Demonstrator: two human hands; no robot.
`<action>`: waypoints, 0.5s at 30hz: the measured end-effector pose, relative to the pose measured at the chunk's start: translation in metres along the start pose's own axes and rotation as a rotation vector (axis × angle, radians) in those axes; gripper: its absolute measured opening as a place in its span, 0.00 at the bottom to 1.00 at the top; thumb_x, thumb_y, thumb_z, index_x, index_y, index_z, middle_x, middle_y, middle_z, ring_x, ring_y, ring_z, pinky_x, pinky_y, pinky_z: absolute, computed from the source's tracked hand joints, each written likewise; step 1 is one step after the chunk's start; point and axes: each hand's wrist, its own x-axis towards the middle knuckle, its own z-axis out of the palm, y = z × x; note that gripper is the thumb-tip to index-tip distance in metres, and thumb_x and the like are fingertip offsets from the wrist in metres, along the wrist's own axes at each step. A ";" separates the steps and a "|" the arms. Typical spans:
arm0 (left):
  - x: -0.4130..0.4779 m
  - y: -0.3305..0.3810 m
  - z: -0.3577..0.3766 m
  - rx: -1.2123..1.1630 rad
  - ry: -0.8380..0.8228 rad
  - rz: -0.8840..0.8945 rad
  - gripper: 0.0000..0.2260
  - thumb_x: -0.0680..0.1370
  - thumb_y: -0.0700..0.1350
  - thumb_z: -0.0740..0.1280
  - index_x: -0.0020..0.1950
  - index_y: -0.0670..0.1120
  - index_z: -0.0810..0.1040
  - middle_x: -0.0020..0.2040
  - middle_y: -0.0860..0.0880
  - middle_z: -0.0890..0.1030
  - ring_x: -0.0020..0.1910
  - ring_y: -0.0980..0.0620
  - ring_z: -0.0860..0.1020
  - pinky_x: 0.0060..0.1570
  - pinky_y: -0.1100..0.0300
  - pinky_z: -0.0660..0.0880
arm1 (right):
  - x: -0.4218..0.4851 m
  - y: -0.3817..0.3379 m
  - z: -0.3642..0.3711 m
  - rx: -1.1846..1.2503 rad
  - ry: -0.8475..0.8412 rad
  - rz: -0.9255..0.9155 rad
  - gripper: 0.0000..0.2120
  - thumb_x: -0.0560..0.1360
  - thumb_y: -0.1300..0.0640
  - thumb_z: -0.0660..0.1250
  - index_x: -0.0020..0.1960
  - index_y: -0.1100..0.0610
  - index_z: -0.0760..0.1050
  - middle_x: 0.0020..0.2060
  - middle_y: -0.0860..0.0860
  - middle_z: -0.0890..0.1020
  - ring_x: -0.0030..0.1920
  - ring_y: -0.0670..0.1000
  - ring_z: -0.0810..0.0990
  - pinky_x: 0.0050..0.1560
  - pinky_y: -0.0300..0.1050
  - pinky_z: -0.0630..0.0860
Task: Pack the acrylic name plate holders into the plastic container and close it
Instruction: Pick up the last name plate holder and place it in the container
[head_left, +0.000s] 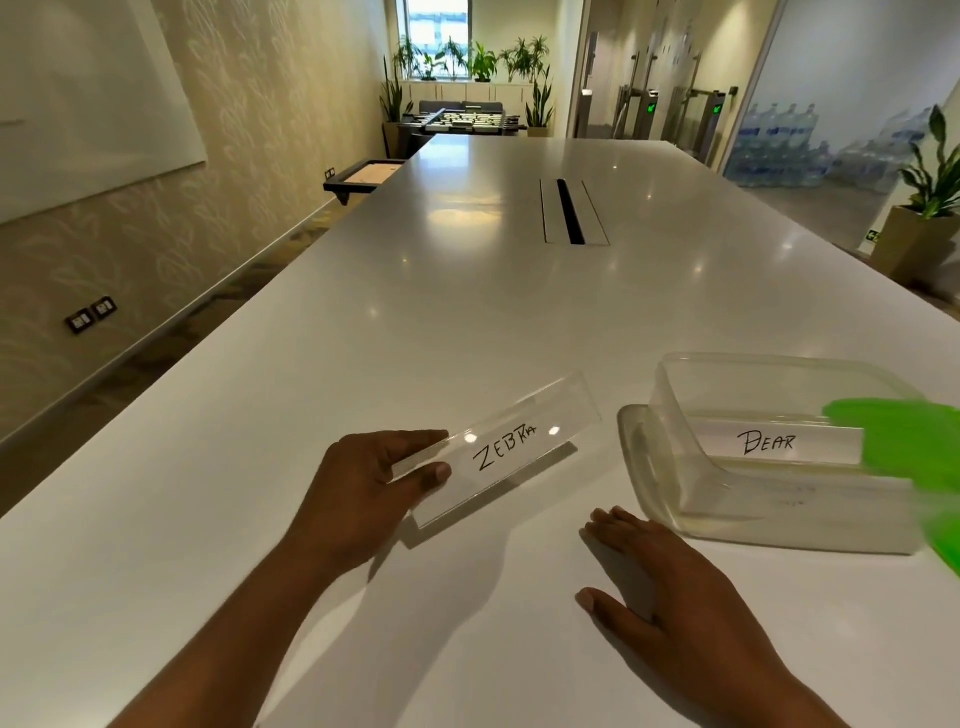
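— Zebra holder (511, 451) pointing which way?
— It's running slantwise, long axis heading from the near edge of the table (363, 322) toward the container (779, 499); the left hand (363, 488) is pinching its near-left end.
— Right hand (670, 597)?
— Lying flat, fingers together, just nearside of the container holding the Bear holder (769, 441)

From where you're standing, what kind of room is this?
Probably an office meeting room or lounge: a long white conference table with a cable slot down its middle, a whiteboard on the wall, and a foosball table among potted plants at the far end.
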 end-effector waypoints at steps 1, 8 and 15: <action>-0.004 -0.001 -0.006 0.005 -0.024 0.001 0.12 0.72 0.45 0.75 0.54 0.58 0.84 0.50 0.64 0.85 0.51 0.66 0.81 0.52 0.64 0.77 | 0.000 -0.001 -0.002 0.026 0.000 0.014 0.26 0.70 0.35 0.67 0.67 0.33 0.67 0.63 0.22 0.60 0.65 0.21 0.52 0.63 0.19 0.47; -0.029 0.007 -0.033 0.020 -0.178 0.028 0.13 0.72 0.47 0.75 0.55 0.60 0.84 0.51 0.66 0.84 0.53 0.67 0.81 0.53 0.66 0.75 | 0.003 -0.005 -0.015 0.299 0.037 0.094 0.28 0.63 0.44 0.78 0.61 0.40 0.77 0.57 0.29 0.78 0.59 0.31 0.74 0.58 0.29 0.69; -0.039 0.022 -0.044 -0.046 -0.253 0.081 0.15 0.69 0.51 0.74 0.55 0.63 0.83 0.51 0.65 0.84 0.53 0.65 0.81 0.48 0.72 0.76 | 0.009 0.005 -0.026 0.994 -0.059 0.173 0.39 0.59 0.64 0.80 0.66 0.50 0.72 0.58 0.51 0.83 0.59 0.53 0.81 0.51 0.47 0.81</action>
